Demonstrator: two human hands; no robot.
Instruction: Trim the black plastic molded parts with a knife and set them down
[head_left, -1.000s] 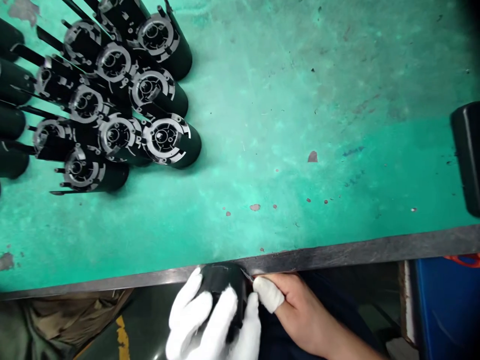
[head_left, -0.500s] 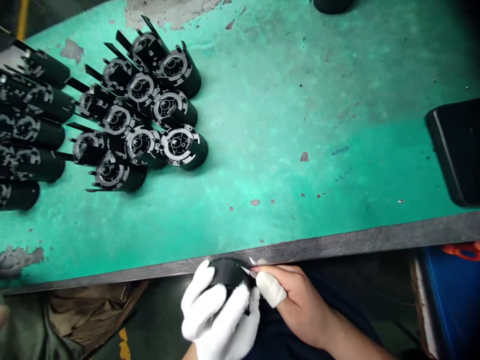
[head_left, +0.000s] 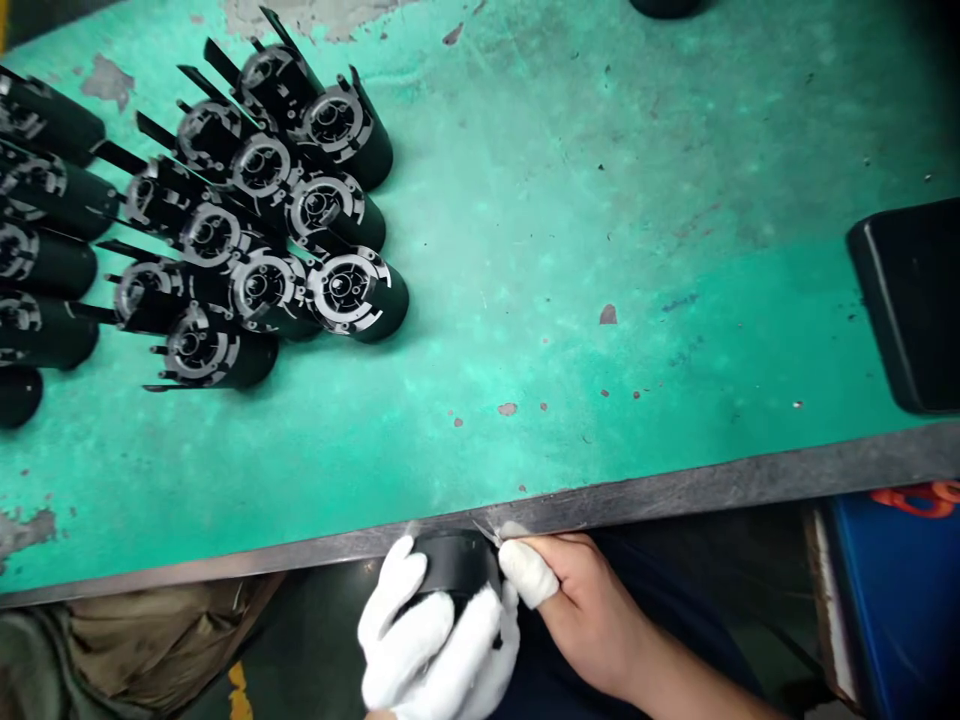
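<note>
A round black plastic housing [head_left: 459,562] is held just below the table's front edge. Wrapped around it are the fingers of my left hand [head_left: 435,640], which wears a white glove. My right hand [head_left: 577,600] is bare apart from white coverings on the thumb and a fingertip. Pinched between those covered tips is a thin, pointed metal blade [head_left: 487,533], its tip beside the housing's upper right rim. Whether the blade touches the rim I cannot tell. The housing's lower part is hidden by the gloved fingers.
Several similar black housings [head_left: 375,300] with upright prongs stand grouped on the left of the green table [head_left: 525,300]. A black box-like object [head_left: 911,305] lies at the right edge. Orange handles [head_left: 919,499] rest on a blue bin [head_left: 892,600] at lower right.
The blade and right hand have shifted slightly left and up along the housing's rim. The view has moved a little, so the grouped housings appear further left.
</note>
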